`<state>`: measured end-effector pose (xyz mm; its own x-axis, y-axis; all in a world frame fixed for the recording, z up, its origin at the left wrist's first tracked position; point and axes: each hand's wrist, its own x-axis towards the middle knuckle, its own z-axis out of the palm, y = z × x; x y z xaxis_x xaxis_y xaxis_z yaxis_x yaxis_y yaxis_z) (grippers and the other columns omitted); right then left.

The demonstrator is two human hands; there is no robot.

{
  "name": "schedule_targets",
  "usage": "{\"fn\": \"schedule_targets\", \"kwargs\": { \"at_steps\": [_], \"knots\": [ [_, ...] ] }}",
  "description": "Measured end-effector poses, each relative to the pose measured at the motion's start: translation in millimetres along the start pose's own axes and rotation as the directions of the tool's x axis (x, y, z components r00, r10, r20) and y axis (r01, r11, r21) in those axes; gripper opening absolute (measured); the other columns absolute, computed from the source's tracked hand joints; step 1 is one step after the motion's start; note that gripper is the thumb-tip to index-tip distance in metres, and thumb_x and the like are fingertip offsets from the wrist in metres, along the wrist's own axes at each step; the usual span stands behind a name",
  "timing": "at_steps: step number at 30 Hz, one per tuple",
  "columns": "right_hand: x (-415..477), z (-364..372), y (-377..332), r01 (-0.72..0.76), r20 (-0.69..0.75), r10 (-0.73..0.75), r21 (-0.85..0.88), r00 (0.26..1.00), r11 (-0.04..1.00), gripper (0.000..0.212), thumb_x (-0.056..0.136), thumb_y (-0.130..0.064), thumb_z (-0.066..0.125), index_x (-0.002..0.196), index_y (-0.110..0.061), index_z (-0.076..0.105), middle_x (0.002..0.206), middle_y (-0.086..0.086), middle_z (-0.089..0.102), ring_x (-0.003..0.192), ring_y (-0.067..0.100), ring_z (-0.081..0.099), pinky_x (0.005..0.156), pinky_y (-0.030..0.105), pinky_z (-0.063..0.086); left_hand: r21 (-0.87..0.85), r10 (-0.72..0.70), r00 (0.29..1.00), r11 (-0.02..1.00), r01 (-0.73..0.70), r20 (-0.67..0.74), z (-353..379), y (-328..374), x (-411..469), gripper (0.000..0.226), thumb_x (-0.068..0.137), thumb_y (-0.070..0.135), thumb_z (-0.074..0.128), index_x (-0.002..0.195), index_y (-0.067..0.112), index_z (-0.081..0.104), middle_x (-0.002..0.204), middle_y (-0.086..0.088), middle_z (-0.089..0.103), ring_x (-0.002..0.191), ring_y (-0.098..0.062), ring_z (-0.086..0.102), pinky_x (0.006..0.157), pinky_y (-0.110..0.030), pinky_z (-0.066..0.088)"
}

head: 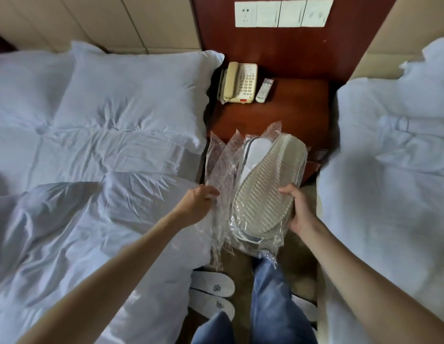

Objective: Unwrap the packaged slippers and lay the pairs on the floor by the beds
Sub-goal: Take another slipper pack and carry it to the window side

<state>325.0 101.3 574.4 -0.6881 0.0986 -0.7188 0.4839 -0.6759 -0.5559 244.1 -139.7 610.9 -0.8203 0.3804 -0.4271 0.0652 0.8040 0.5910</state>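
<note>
So this looks like roughly the halfway mark or a bit past. One unwrapped pair of white slippers is already down on the floor right at the edge of the left bed, and there's a sliver of another white slipper by the right bed, though the leg in jeans hides most of it so I can't say if that's a full pair. The right hand has its fingers curled around the packaged slippers, ribbed sole facing up, held in the gap between the beds just in front of the nightstand. The left hand is pinching what looks like empty plastic wrappers, fingers closed on the film. My guess: this pack isn't out of its bag yet, so what's left is stripping it and laying that pair down.
</note>
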Motion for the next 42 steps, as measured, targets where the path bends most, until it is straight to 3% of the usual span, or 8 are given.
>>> {"fn": "schedule_targets", "kwargs": {
  "at_steps": [9, 14, 17, 21, 25, 32, 37, 42],
  "knots": [
    [-139, 18, 138, 0.054, -0.044, -0.054, -0.003, 0.998, 0.999, 0.053, 0.056, -0.023, 0.067, 0.108, -0.013, 0.065, 0.084, 0.008, 0.074, 0.088, 0.028, 0.066, 0.067, 0.033, 0.054, -0.192, -0.124, 0.985, 0.971, 0.145, 0.117, 23, -72, -172, 0.032, 0.100, 0.023, 0.040, 0.119, 0.013, 0.064, 0.120, -0.008, 0.065, 0.102, -0.024, 0.063, 0.091, -0.035, 0.047],
    [-195, 15, 192, 0.063, -0.003, -0.063, -0.062, 0.998, 0.996, 0.041, 0.056, -0.025, 0.068, 0.095, -0.014, 0.069, 0.080, 0.007, 0.075, 0.081, 0.026, 0.069, 0.072, 0.035, 0.055, -0.324, -0.145, 0.980, 0.928, 0.183, 0.137, 47, -78, -249, 0.041, 0.102, 0.033, 0.037, 0.108, 0.005, 0.067, 0.114, -0.013, 0.068, 0.082, -0.017, 0.061, 0.070, -0.023, 0.045],
    [-228, 8, 220, 0.026, -0.005, -0.027, -0.121, 1.000, 0.992, 0.036, 0.055, -0.025, 0.068, 0.089, -0.015, 0.071, 0.078, 0.007, 0.075, 0.080, 0.026, 0.068, 0.078, 0.037, 0.054, -0.398, -0.168, 0.971, 0.890, 0.223, 0.168, 67, -82, -294, 0.052, 0.101, 0.041, 0.036, 0.111, 0.001, 0.068, 0.114, -0.017, 0.067, 0.086, -0.022, 0.062, 0.062, -0.011, 0.049],
    [-274, -13, 255, 0.063, 0.033, -0.059, -0.146, 0.998, 0.987, 0.031, 0.057, -0.021, 0.067, 0.087, -0.017, 0.075, 0.084, 0.007, 0.076, 0.082, 0.025, 0.070, 0.076, 0.035, 0.055, -0.424, -0.154, 0.971, 0.878, 0.220, 0.183, 99, -93, -353, 0.050, 0.100, 0.043, 0.038, 0.112, 0.004, 0.067, 0.111, -0.013, 0.067, 0.098, -0.028, 0.062, 0.095, -0.036, 0.045],
    [-329, -38, 289, 0.092, 0.079, -0.082, -0.127, 0.993, 0.988, 0.028, 0.072, -0.017, 0.062, 0.098, -0.014, 0.071, 0.083, 0.006, 0.077, 0.074, 0.020, 0.073, 0.060, 0.028, 0.057, -0.451, -0.123, 0.980, 0.874, 0.181, 0.155, 132, -99, -413, 0.029, 0.100, 0.033, 0.043, 0.089, 0.018, 0.065, 0.084, 0.000, 0.061, 0.074, -0.014, 0.054, 0.072, -0.026, 0.044],
    [-428, -69, 358, 0.068, 0.111, -0.054, -0.127, 0.992, 0.990, 0.020, 0.085, -0.014, 0.054, 0.097, -0.012, 0.069, 0.080, 0.006, 0.077, 0.070, 0.019, 0.074, 0.056, 0.027, 0.057, -0.387, -0.120, 0.987, 0.909, 0.153, 0.108, 186, -117, -534, 0.032, 0.100, 0.020, 0.043, 0.068, 0.017, 0.048, 0.060, 0.005, 0.038, 0.041, 0.002, 0.036, 0.043, -0.011, 0.030],
    [-484, -64, 422, 0.058, 0.058, -0.048, -0.194, 0.997, 0.979, 0.022, 0.079, -0.014, 0.058, 0.096, -0.012, 0.071, 0.085, 0.007, 0.076, 0.080, 0.022, 0.070, 0.065, 0.030, 0.052, -0.463, -0.118, 0.985, 0.871, 0.165, 0.129, 207, -151, -618, 0.023, 0.099, 0.017, 0.044, 0.081, 0.010, 0.056, 0.063, 0.003, 0.043, 0.056, -0.007, 0.037, 0.052, -0.019, 0.031],
    [-535, -56, 503, 0.063, 0.017, -0.060, -0.191, 0.998, 0.980, 0.020, 0.079, -0.012, 0.057, 0.094, -0.011, 0.070, 0.078, 0.006, 0.076, 0.081, 0.024, 0.069, 0.068, 0.033, 0.052, -0.522, -0.103, 0.989, 0.840, 0.144, 0.107, 221, -207, -697, 0.026, 0.098, 0.019, 0.044, 0.075, 0.012, 0.053, 0.058, 0.010, 0.046, 0.048, -0.001, 0.041, 0.049, -0.014, 0.033]
  ]
}}
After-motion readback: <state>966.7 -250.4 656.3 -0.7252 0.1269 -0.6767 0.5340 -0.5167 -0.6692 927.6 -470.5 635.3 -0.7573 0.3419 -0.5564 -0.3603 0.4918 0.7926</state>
